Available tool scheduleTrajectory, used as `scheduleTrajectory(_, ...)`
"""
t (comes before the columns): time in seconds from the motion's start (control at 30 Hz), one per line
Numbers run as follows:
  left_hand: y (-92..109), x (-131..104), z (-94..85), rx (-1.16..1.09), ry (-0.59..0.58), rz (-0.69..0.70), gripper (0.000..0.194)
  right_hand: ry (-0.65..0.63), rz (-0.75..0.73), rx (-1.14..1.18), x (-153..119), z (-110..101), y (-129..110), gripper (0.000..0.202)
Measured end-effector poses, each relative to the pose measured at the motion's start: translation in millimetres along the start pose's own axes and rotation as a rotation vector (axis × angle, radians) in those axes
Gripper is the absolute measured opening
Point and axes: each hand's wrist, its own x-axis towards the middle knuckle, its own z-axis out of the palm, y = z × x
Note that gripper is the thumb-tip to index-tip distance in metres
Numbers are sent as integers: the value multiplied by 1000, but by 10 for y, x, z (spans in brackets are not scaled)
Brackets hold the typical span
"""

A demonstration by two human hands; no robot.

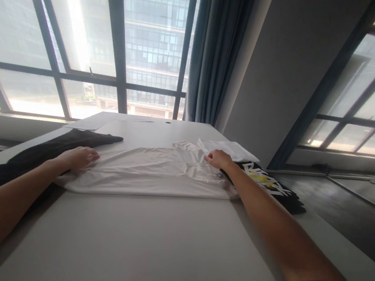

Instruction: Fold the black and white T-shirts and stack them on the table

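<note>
A cream-white T-shirt [145, 172] lies stretched sideways across a white table [146, 245], with a smooth near edge and wrinkles toward its right end. My left hand [81, 158] rests on the shirt's left end, its fingers reaching out over the cloth, apart and not wrapped round it. At the right end, my right hand [218, 159] is closed in a pinch on the shirt's fabric. The fingertips of that hand are partly hidden. Dark clothing [45, 145] lies beside and beneath my left forearm.
Right of the shirt sit folded white cloth [237, 151] and a stack of black garments [271, 186] with a white and yellow print. Pale sheets [88, 122] lie at the far left of the table. Windows, a blue-grey curtain [216, 47] and a pillar [286, 70] stand beyond.
</note>
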Motion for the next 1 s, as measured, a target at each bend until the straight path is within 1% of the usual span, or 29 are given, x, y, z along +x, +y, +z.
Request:
scheduleTrajectory(0.07, -56, 181, 20, 2, 24, -62, 29, -16, 15, 26, 251, 14, -56, 35)
scheduleTrajectory(0.13, -131, 335, 22, 10, 20, -96, 25, -30, 37, 50, 484, 64, -102, 35)
scheduleTrajectory(0.23, -265, 524, 6, -1, -31, -121, 23, -54, 69, 74, 796, 190, -147, 36)
scheduleTrajectory(0.33, -384, 654, -14, -32, -93, -178, 22, -74, 78, 81, 1057, 349, -157, 40)
scheduleTrajectory(0.4, -438, 686, -35, -56, -137, -207, 25, -68, 82, 92, 1186, 467, -150, 43)
scheduleTrajectory(0.47, -468, 666, -70, -147, -219, -201, 33, -38, 101, 113, 1261, 591, -139, 46)
scheduleTrajectory(0.57, -482, 574, -141, -351, -356, -150, 42, 65, 116, 126, 1275, 765, -122, 48)
scheduleTrajectory(0.63, -483, 508, -173, -426, -378, -127, 43, 123, 99, 130, 1248, 846, -112, 47)
scheduleTrajectory(0.7, -473, 460, -172, -441, -338, -120, 41, 142, 80, 141, 1219, 886, -105, 47)
scheduleTrajectory(0.8, -421, 423, -114, -430, -243, -144, 39, 139, 72, 153, 1196, 886, -104, 46)
scheduleTrajectory(0.9, -347, 408, -40, -391, -152, -167, 28, 142, 73, 163, 1198, 866, -102, 44)
scheduleTrajectory(1.0, -320, 409, 14, -276, 19, -159, 17, 157, 66, 225, 1215, 867, -92, 41)
